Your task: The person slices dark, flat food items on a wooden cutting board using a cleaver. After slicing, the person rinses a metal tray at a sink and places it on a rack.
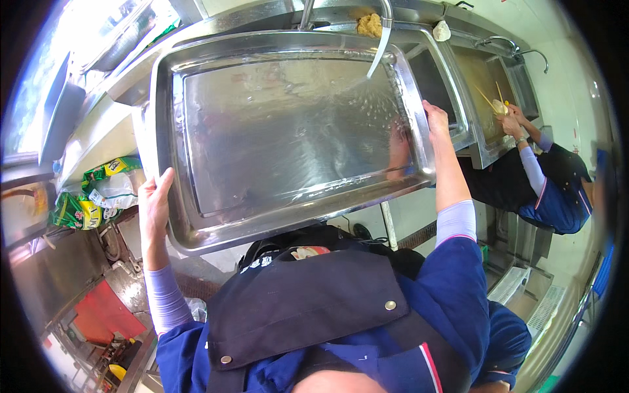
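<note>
A large rectangular stainless-steel tray is held between my two hands, tilted over the sink. My left hand grips its left rim, with the thumb on top. On the opposite side, my right hand holds the right rim, its fingers partly hidden behind the metal. Water runs from the curved faucet and splashes onto the tray's upper right, spreading in a thin sheet over the bottom. The tray hides most of the sink beneath it.
At the right, a co-worker's hands hold a pale item and sticks above another sink basin. A tan sponge-like clump and a white lump rest on the sink ledge. Green printed plastic bags lie at the left.
</note>
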Tool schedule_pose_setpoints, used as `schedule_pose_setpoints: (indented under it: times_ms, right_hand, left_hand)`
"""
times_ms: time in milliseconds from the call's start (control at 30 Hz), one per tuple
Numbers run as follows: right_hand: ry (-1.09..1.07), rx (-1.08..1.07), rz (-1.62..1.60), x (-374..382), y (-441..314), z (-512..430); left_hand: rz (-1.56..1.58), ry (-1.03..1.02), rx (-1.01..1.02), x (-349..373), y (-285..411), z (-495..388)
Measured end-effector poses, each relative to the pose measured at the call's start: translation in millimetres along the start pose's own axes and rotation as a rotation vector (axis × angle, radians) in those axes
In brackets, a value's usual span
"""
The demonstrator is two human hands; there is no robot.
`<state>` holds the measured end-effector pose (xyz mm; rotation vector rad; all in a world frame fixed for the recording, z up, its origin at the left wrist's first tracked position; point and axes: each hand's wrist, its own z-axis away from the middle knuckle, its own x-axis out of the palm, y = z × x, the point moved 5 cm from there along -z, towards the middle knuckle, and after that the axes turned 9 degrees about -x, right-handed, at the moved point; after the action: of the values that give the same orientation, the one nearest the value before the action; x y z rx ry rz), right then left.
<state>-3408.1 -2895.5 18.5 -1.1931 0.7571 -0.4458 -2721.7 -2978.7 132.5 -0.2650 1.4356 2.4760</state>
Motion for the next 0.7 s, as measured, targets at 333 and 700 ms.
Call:
schedule_pose_setpoints:
  times_ms: [333,700]
  right_hand:
    - [0.019,-0.030,-0.017,10.6,4.8,9.2]
    - [0.037,-0.083,0.237,-60.0,-35.5,30.6]
  left_hand:
    - [0.041,0.030,-0.017,-10.0,-44.1,-7.5]
    - [0.112,-0.120,-0.161,27.8,-75.7,-11.1]
